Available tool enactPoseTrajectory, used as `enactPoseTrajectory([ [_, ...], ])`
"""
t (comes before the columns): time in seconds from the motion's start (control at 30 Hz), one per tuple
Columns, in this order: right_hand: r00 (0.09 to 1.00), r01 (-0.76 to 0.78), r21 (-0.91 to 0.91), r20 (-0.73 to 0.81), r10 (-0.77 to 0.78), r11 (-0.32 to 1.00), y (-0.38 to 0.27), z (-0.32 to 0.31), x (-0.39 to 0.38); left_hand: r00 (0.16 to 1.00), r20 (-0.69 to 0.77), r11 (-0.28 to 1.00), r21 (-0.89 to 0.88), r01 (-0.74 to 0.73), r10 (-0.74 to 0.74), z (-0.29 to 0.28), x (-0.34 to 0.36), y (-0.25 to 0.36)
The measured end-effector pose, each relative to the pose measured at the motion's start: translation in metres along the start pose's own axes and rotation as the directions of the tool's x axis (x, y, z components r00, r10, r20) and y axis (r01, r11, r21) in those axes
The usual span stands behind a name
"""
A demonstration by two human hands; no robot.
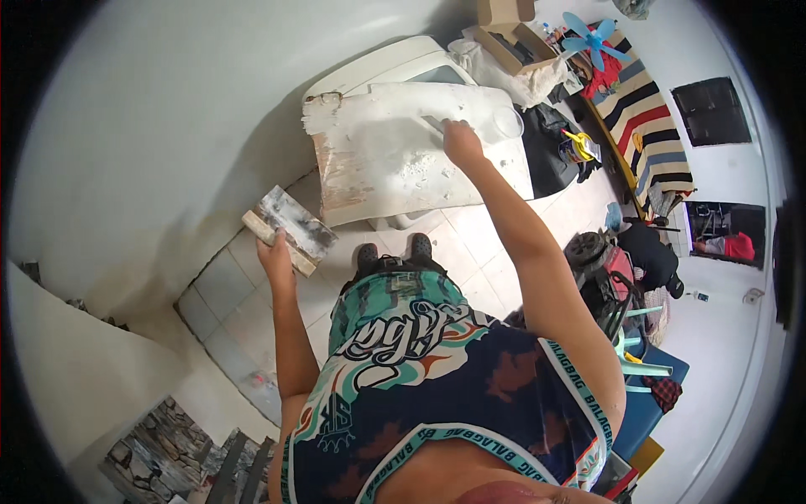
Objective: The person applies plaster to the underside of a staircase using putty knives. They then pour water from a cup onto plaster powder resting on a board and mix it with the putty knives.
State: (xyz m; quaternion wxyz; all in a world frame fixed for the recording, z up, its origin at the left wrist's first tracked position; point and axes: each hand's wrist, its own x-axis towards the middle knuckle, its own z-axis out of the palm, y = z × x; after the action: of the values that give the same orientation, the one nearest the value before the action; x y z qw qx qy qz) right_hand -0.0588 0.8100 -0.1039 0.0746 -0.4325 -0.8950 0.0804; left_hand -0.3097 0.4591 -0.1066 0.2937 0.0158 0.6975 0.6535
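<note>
My left hand (274, 252) grips a flat rectangular plastering board (292, 220) by its pale, wood-like edge strip. Dark and white smears cover the board's face. Ahead of me, my right hand (462, 143) is closed on a putty knife (434, 124), whose blade is only partly visible. It is over a large white panel (361, 151) with a worn, peeling left side. Crumbly white putty (417, 165) lies on the panel just below this hand. At the panel's right end sits a round white rim (507, 123), perhaps a lid or tub.
A white plastic piece of furniture (378, 67) stands behind the panel against the wall. Farther right are a cardboard box (516, 49), a blue-bladed fan (592, 40), a can with a yellow-handled tool (578, 149) and a striped cloth (642, 118). A green chair (642, 368) stands at my right.
</note>
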Motion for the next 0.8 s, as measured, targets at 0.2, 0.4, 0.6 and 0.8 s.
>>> enactPoseTrajectory([
  [0.2, 0.99, 0.047, -0.051, 0.133, -0.04, 0.998, -0.009, 0.024, -0.005, 0.999, -0.015, 0.999, -0.02, -0.038, 0.038, -0.014, -0.005, 0.0],
  [0.4, 0.959, 0.232, 0.033, 0.16, -0.234, 0.972, -0.018, 0.018, -0.055, 0.998, -0.059, 1.0, -0.01, -0.01, 0.009, -0.029, -0.004, -0.006],
  [0.6, 0.991, 0.113, 0.052, 0.061, -0.116, 0.992, -0.018, -0.003, -0.023, 1.0, -0.022, 1.0, 0.005, 0.017, -0.016, -0.016, -0.004, 0.002],
  [0.8, 0.994, 0.056, 0.032, 0.09, -0.058, 0.998, -0.019, 0.022, 0.011, 0.998, 0.055, 1.0, 0.01, -0.008, 0.007, 0.003, -0.001, 0.008],
])
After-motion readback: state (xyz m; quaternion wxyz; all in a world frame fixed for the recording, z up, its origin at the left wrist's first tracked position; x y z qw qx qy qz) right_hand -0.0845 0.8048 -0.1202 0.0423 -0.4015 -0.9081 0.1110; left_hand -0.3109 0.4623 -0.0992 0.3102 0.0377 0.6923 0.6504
